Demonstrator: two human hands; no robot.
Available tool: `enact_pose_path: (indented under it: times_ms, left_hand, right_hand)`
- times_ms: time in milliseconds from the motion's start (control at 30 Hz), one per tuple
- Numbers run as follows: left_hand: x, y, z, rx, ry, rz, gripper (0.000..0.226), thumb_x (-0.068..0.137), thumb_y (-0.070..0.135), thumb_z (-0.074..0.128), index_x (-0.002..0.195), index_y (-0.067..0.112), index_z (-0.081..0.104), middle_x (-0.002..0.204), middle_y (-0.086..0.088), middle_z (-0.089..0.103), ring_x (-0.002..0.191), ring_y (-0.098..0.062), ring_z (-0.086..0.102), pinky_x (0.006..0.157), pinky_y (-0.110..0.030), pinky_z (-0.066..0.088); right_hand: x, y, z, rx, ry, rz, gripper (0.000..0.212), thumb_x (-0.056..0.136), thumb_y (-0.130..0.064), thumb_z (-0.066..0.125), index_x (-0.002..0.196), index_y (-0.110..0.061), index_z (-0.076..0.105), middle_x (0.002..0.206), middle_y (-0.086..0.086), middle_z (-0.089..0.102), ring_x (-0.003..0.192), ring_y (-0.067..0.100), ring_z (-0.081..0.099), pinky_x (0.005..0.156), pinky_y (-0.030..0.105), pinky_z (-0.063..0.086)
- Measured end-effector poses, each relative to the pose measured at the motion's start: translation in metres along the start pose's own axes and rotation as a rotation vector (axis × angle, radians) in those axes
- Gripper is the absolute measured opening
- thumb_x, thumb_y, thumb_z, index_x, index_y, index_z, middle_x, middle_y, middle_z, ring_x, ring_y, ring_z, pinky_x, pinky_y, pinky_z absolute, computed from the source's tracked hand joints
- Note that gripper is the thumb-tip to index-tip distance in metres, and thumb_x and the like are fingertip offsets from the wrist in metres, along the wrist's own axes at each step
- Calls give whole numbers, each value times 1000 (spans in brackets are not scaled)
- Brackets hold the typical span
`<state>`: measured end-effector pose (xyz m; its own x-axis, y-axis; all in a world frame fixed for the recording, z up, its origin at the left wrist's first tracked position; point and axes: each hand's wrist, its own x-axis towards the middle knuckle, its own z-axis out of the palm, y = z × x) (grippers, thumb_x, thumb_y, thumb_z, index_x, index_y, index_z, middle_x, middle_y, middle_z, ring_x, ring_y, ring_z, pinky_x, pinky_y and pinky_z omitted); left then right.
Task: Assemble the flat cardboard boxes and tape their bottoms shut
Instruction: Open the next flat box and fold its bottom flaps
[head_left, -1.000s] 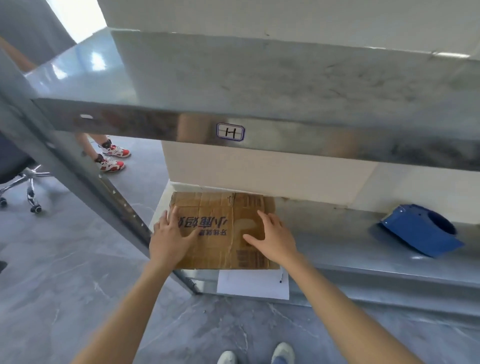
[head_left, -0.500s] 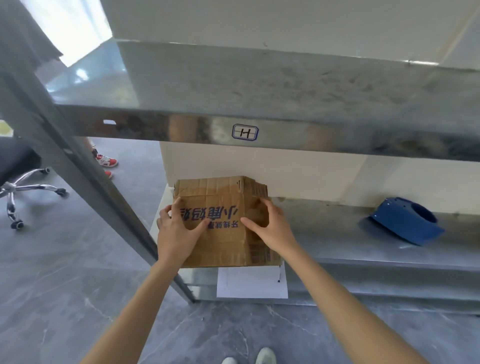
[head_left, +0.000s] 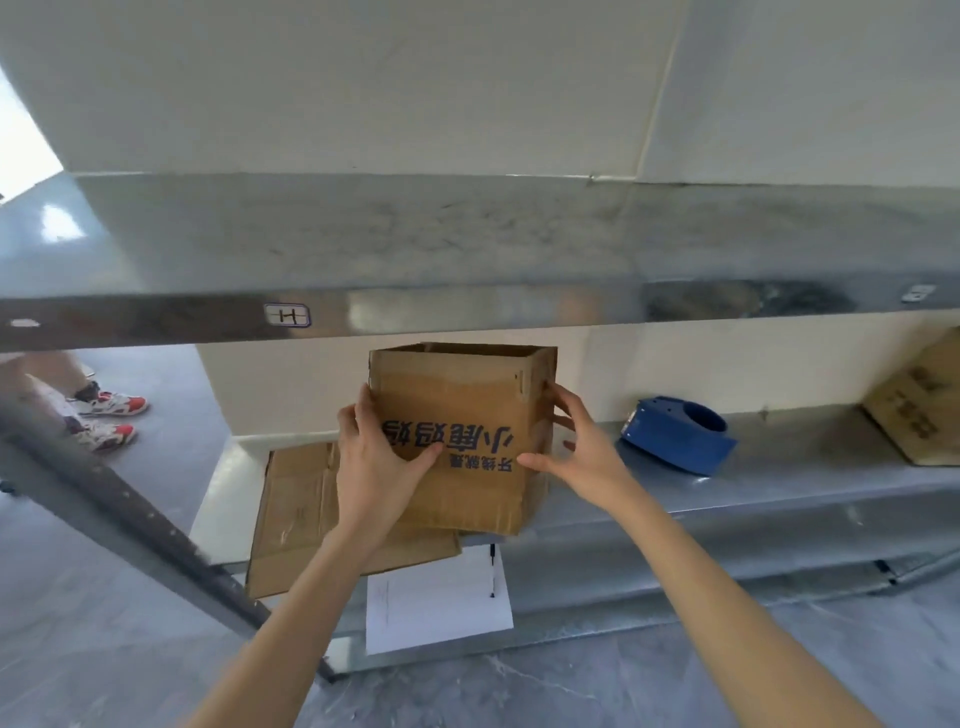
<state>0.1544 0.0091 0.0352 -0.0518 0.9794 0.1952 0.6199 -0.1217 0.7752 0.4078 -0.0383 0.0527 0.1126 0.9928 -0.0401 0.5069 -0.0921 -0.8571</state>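
A brown cardboard box (head_left: 462, 410) with blue printed characters stands opened into a square tube on the lower metal shelf (head_left: 779, 499). My left hand (head_left: 374, 457) grips its left edge, thumb on the front face. My right hand (head_left: 576, 447) holds the right front corner, thumb on the front and fingers round the side. A flat cardboard box (head_left: 296, 514) lies on the shelf underneath and to the left. A blue tape dispenser (head_left: 680, 434) sits on the shelf to the right of my right hand.
The upper metal shelf (head_left: 467, 249) overhangs just above the box. A slanted metal post (head_left: 119, 509) runs at the left. Another cardboard box (head_left: 919, 410) sits at the far right. A white paper (head_left: 436, 597) hangs from the shelf front. A person's feet (head_left: 104, 415) stand at the left.
The top flat box has been lifted off the stack and spread into an open square shape. It moved to the right, uncovering a flat box beneath. My hands shifted to its sides.
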Motion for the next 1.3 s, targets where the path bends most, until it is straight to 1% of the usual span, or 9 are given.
enact_pose_path:
  times_ms: [233,367,533,733,833,900,1067,1200,1300]
  left_hand:
    - [-32,54,90,-139,-2,59,93,69,40,85,140,36,25,124,16,32,106,-12,52,79,-34,52]
    - [-51,73,130,-195,4,54,85,73,32,85,136,40,28,124,17,30,108,-11,50,89,-29,47]
    - [-62,81,142,-237,52,26,79,76,23,84,135,36,33,129,7,35,109,19,43,88,-16,43]
    - [-64,75,131,-299,18,-2,75,77,17,84,137,24,39,136,1,40,119,2,48,98,-31,51]
    - [-61,70,123,-288,12,-12,73,76,16,83,137,14,43,135,-3,42,123,-13,49,101,-38,51]
    - [-57,70,117,-279,-5,-12,66,78,19,82,133,12,47,134,-4,44,123,-19,50,101,-44,52]
    - [-45,68,105,-213,-83,61,53,80,27,79,126,13,57,138,2,40,126,-17,46,101,-43,51]
    - [-37,65,104,-216,-163,56,48,80,42,74,121,21,61,138,10,39,131,-14,39,106,-44,47]
    - [-31,65,102,-298,-184,28,35,80,52,64,109,32,62,134,13,41,130,-14,41,103,-45,50]
  right_hand:
    - [-2,63,-78,-58,-80,-31,91,75,-32,85,144,-40,27,134,-22,48,126,5,46,108,36,41]
    - [5,94,-101,-74,-92,-29,64,82,-24,80,132,-36,41,116,-25,56,117,6,54,108,43,45]
    - [10,108,-109,-51,-88,-76,69,89,-18,72,147,-29,36,128,-11,59,125,13,54,102,47,50]
    - [15,105,-107,-141,-71,-204,100,90,-21,72,149,-57,1,158,-10,30,128,17,53,101,42,51]
    - [16,102,-103,-194,-38,-274,100,87,-33,73,143,-67,-3,161,-16,19,123,3,50,99,33,51]
    - [13,101,-103,-138,3,-287,90,82,-49,72,139,-70,5,157,-16,27,123,-8,41,101,30,48]
    - [11,102,-105,-116,-14,-260,73,71,-77,60,136,-63,30,152,-23,33,131,-3,40,102,37,48]
    - [17,103,-102,-106,-67,-239,72,76,-77,54,135,-36,57,154,-32,22,135,-14,28,110,30,36]
    - [19,99,-104,-39,-76,-170,45,85,-67,50,118,-41,65,149,-34,29,137,-4,33,112,32,35]
